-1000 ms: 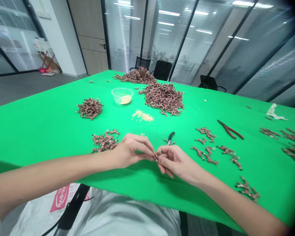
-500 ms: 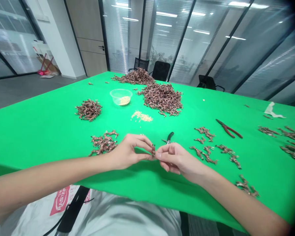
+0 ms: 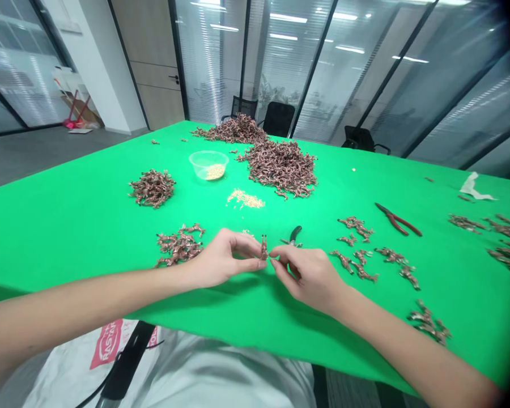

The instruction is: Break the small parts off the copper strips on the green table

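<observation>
Between its thumb and fingers, my left hand (image 3: 225, 259) pinches a small brown figurine (image 3: 263, 249), its two thin legs pointing up. Just right of the figurine is my right hand (image 3: 312, 277), thumb and index finger drawn close in a pinch; anything between their tips is too small to make out. Behind the right hand lie small black-handled pliers (image 3: 294, 235), partly hidden. A loose cluster of brown figurines (image 3: 178, 247) rests beside my left wrist. Farther back, tiny pale-yellow pieces (image 3: 246, 199) are scattered on the green cloth (image 3: 89, 226).
A clear plastic bowl (image 3: 199, 166) holds more pale pieces. Large brown piles (image 3: 280, 170) stand at the back, a smaller pile (image 3: 153, 188) at left. Red-handled pliers (image 3: 402, 222), figurine groups (image 3: 357, 228) and a white scrap (image 3: 474, 187) lie at right.
My right hand has turned palm-down, its thumb and index fingertips shifting slightly off the figurine. The figurine now shows more of its upper legs above my left fingers.
</observation>
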Motion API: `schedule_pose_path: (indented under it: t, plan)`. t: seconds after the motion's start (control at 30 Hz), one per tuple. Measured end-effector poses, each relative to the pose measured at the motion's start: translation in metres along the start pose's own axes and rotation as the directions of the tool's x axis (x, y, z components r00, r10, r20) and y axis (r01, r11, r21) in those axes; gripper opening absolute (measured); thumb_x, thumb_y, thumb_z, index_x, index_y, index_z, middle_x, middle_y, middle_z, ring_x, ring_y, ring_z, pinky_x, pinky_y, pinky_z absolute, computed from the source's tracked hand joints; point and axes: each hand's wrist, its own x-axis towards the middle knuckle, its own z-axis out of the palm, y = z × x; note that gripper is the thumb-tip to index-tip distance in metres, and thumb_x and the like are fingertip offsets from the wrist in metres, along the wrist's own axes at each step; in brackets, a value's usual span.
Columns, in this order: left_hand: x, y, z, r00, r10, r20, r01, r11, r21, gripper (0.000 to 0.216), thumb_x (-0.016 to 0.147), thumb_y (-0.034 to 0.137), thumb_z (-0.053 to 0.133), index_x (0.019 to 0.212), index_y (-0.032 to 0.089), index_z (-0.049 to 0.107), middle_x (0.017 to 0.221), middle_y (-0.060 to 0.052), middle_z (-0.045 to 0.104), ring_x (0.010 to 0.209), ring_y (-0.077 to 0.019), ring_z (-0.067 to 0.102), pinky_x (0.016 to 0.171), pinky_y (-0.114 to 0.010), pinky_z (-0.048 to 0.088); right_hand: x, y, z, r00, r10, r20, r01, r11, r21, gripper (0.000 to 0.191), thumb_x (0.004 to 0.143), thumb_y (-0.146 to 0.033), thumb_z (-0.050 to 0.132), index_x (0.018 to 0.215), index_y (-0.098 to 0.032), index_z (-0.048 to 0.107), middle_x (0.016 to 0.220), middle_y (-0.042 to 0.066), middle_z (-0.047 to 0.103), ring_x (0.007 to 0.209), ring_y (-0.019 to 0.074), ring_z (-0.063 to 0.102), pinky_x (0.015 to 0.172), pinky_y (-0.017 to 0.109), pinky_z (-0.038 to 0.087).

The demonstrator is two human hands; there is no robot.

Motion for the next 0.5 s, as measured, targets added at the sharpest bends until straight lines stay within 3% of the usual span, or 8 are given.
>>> schedule_pose_path:
  t: [0.2, 0.5]
  plan:
    - [-0.0005, -0.0032, 0.0017, 0.995, -0.092, 0.026, 0.094, 0.991, -0.098, 0.023, 0.074, 0.026, 0.082, 0.09, 0.01, 0.078, 0.092, -0.008, 0.077, 0.086, -0.0189, 0.069, 0.083, -0.03, 0.055, 0.0001, 0.0017, 0.0013, 0.999, -0.027, 0.042, 0.029, 0.999, -0.044, 0.016, 0.101, -0.02, 0.046, 0.104, -0.016, 0.061, 0.073, 0.004, 0.072, 0.052, 0.0131, 0.06, 0.053, 0.027, 0.037]
    - [0.0007, -0.0085, -0.0002, 0.99, -0.132, 0.04, 0.137, 0.98, -0.146, 0.026, 0.072, 0.03, 0.084, 0.089, 0.012, 0.079, 0.09, -0.006, 0.079, 0.082, -0.0192, 0.071, 0.081, -0.03, 0.057, 0.0013, 0.001, 0.0027, 0.996, -0.025, 0.087, 0.033, 0.995, -0.092, 0.022, 0.104, -0.022, 0.039, 0.104, -0.017, 0.061, 0.085, 0.009, 0.077, 0.065, 0.0179, 0.07, 0.056, 0.028, 0.04]
